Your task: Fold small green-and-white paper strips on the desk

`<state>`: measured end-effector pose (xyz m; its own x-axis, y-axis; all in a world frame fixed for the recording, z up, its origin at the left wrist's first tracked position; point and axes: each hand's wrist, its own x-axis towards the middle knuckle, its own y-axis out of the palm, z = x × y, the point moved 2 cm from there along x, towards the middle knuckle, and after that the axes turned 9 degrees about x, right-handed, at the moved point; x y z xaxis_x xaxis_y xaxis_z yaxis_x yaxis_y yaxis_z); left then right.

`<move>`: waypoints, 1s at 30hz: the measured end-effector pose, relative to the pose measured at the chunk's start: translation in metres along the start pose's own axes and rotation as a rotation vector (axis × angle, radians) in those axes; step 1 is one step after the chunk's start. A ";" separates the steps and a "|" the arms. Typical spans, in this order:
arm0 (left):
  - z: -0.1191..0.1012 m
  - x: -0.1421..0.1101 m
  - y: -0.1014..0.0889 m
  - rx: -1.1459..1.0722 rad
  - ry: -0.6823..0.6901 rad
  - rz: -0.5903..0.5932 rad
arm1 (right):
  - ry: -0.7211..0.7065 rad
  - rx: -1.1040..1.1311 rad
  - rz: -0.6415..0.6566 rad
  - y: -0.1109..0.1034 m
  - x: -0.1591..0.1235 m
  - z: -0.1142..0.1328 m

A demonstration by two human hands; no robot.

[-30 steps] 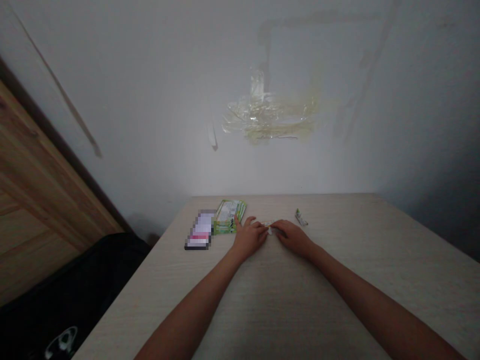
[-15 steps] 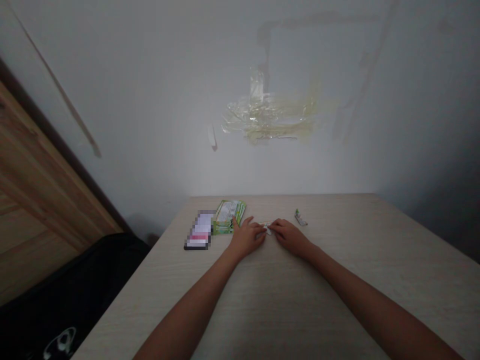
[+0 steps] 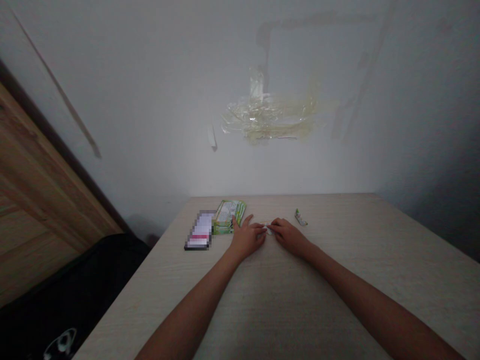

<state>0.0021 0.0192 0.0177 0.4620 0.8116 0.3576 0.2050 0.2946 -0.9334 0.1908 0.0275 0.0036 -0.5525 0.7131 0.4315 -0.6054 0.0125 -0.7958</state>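
Both hands rest far out on a pale wooden table [image 3: 337, 280]. My left hand [image 3: 245, 236] and my right hand [image 3: 288, 235] meet fingertip to fingertip over a small whitish item [image 3: 267, 228], pinched between them; it is too small to name. Just left of my left hand lies a stack of green and white packets [image 3: 228, 216]. A small torn green and white wrapper piece [image 3: 300, 218] sits on the table to the right of my right hand.
A flat dark-edged object with a blurred face [image 3: 200, 231] lies beside the packets. The table abuts a grey wall with old tape residue [image 3: 270, 117]. A wooden door [image 3: 33, 200] and a black bag [image 3: 63, 300] are to the left.
Both hands have stayed almost in place, shifting only slightly around the small item; nothing else on the table moved.
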 end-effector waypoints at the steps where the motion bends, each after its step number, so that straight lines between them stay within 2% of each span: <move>1: 0.000 0.000 0.000 0.002 0.000 0.004 | 0.000 -0.003 -0.002 0.001 0.000 0.000; 13: -0.004 -0.005 -0.005 -0.010 0.060 -0.074 | -0.011 -0.035 -0.008 0.004 0.004 0.000; 23: -0.005 -0.005 -0.006 -0.031 0.062 -0.057 | 0.015 -0.043 0.007 0.004 0.003 -0.003; 30: -0.011 -0.003 -0.007 0.033 0.077 -0.037 | 0.025 -0.058 0.007 0.002 0.003 0.001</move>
<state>0.0091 0.0092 0.0232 0.5202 0.7588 0.3919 0.1949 0.3413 -0.9195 0.1872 0.0293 0.0039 -0.5413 0.7309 0.4156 -0.5667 0.0480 -0.8225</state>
